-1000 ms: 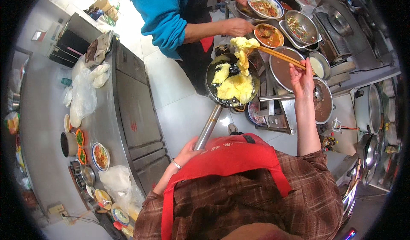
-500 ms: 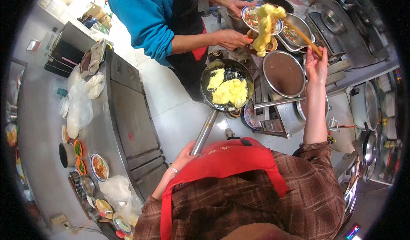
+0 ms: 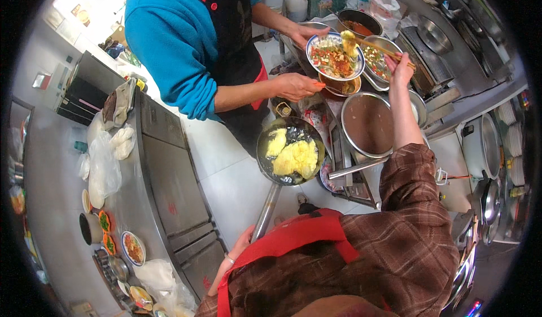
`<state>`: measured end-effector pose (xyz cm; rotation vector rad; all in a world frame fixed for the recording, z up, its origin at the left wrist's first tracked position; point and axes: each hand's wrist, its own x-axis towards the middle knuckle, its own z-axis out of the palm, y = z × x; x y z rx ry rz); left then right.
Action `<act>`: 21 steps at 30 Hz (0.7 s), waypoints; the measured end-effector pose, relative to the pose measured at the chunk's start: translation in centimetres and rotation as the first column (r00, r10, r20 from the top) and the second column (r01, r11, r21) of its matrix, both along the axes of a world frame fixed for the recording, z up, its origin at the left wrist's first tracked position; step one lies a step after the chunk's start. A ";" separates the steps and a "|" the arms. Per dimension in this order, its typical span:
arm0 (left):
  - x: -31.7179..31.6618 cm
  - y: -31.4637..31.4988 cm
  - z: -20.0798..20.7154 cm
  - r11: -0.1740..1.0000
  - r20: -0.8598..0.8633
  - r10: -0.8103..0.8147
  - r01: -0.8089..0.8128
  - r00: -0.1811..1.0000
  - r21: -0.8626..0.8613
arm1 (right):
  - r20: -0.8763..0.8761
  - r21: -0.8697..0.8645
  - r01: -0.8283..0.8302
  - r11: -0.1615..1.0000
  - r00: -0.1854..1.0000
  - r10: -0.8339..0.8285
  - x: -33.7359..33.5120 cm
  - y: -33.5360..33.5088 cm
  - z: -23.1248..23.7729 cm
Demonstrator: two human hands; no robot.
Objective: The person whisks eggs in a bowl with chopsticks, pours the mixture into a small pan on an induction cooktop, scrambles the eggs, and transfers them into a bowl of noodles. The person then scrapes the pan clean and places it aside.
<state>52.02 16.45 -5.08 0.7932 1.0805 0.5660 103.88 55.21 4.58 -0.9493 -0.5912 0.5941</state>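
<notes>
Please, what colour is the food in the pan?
The food in the pan is yellow; it shows best in the head view.

Long stainless-steel bench [image 3: 132, 204] on the left. Far end: crumpled brown-and-grey cloth [image 3: 119, 109]; next along, translucent white plastic bag [image 3: 103, 167]. Wall-side edge, midway: dark round pot [image 3: 88, 229], just beside two small orange containers [image 3: 105, 221] of chopped greens. Nearer the floor-side edge: round white blue-rimmed bowl [image 3: 134, 248], red-and-tan food inside. Toward near end: crumpled whitish plastic sheet [image 3: 155, 276]. Pale tiled floor [image 3: 220, 170] alongside. Far right: large pale metal pot [image 3: 481, 146], stacked white plates [image 3: 512, 139] beside it.
</notes>
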 end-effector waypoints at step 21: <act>2.1 0.3 1.8 0.986 0.033 0.120 -0.115 0.992 -0.124 | 0.449 -0.146 -0.220 0.964 0.854 0.263 -3.9 0.9 3.8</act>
